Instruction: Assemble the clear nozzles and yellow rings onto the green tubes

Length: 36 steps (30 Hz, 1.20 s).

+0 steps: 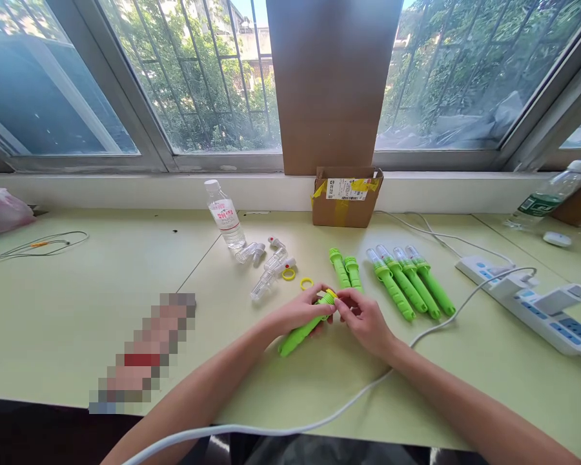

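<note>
My left hand (pixel 303 313) is wrapped round a green tube (pixel 296 337), which lies tilted with its threaded end up to the right. At that end, the fingers of my right hand (pixel 363 316) pinch a yellow ring (pixel 332 294). Just behind my hands lie two green tubes (pixel 339 266) without clear tops. Two loose yellow rings (pixel 288 274) rest to the left of them, beside several clear plastic pieces with white caps (pixel 266 283). Several green tubes with clear tops (pixel 399 290) lie side by side to the right.
A water bottle (pixel 225 216) and an open cardboard box (pixel 346 197) stand near the window. At the right lie a white power strip (pixel 532 307) and another bottle (pixel 545 197). A white cable (pixel 363 392) crosses the table (pixel 252 400) by my right forearm. A pixelated patch covers the left.
</note>
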Motion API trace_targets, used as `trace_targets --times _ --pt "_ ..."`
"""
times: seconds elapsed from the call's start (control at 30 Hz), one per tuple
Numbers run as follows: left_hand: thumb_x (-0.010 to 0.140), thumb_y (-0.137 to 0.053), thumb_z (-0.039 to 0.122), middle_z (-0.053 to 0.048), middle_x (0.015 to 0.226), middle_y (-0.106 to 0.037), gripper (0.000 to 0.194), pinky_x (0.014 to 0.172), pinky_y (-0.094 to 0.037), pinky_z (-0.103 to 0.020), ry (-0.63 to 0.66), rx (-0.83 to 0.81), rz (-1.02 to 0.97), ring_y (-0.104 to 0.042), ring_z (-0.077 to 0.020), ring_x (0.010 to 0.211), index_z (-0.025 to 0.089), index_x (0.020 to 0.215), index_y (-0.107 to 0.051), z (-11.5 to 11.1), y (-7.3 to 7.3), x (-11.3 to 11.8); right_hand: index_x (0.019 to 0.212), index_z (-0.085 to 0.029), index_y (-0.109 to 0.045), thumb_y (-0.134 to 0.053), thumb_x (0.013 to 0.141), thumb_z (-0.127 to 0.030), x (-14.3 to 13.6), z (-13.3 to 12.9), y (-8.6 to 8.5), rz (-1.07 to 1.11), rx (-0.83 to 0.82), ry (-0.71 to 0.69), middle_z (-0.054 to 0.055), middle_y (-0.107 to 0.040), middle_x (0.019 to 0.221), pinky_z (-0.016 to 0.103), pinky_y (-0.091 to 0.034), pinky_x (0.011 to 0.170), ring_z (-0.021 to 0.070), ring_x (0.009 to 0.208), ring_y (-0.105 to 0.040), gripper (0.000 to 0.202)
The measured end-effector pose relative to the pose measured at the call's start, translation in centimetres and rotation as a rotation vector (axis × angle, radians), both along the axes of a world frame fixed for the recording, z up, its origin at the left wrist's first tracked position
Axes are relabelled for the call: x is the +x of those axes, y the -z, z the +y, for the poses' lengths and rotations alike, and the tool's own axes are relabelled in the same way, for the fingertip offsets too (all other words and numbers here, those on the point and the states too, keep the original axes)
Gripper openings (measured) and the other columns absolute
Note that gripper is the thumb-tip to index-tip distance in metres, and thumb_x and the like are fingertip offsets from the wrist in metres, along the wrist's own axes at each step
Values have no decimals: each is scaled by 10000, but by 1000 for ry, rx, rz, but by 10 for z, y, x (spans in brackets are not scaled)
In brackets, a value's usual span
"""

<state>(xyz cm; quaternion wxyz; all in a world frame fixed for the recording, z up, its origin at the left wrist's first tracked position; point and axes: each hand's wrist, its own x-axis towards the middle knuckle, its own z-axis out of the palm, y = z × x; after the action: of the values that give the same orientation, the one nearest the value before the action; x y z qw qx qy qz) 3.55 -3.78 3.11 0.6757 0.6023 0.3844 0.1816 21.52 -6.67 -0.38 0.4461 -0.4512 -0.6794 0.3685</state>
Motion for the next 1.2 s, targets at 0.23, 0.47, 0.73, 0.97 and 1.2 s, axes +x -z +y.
trace_targets --times 0.23,0.47,0.73,0.97,1.2 --pt "815 -594 408 12 823 -606 382 394 -415 -184 -24 -13 -31 -535 -81 479 259 1130 -437 2 2 0 951 -179 -618 -520 912 -381 0 2 1 -8 13 26 40 -656 784 258 -508 550 147 615 -600 228" --pt "806 -604 417 9 823 -610 420 393 -410 -180 -35 -16 -16 -537 -79 480 255 1151 -427 1 1 0 943 -184 -620 -516 914 -380 1 1 1 -21 23 31 41 -654 799 256 -501 544 147 619 -603 224" --pt "806 -604 403 12 813 -610 413 403 -415 -185 -33 -19 -10 -529 -78 471 256 1149 -429 0 -2 0 937 -183 -622 -512 914 -376 0 1 0 -29 28 29 46 -655 809 263 -504 556 150 620 -598 223" --pt "808 -600 406 12 809 -606 407 405 -416 -184 -22 -16 -17 -530 -80 482 258 1152 -440 0 -2 1 929 -178 -620 -514 913 -375 0 1 0 -33 29 21 46 -648 803 262 -508 556 151 627 -597 224" --pt "804 -602 424 1 821 -617 427 413 -419 -180 -24 -7 3 -543 -84 507 253 1163 -445 0 -1 1 944 -176 -621 -511 915 -380 0 1 0 -27 24 19 48 -654 812 261 -515 560 151 628 -600 234"
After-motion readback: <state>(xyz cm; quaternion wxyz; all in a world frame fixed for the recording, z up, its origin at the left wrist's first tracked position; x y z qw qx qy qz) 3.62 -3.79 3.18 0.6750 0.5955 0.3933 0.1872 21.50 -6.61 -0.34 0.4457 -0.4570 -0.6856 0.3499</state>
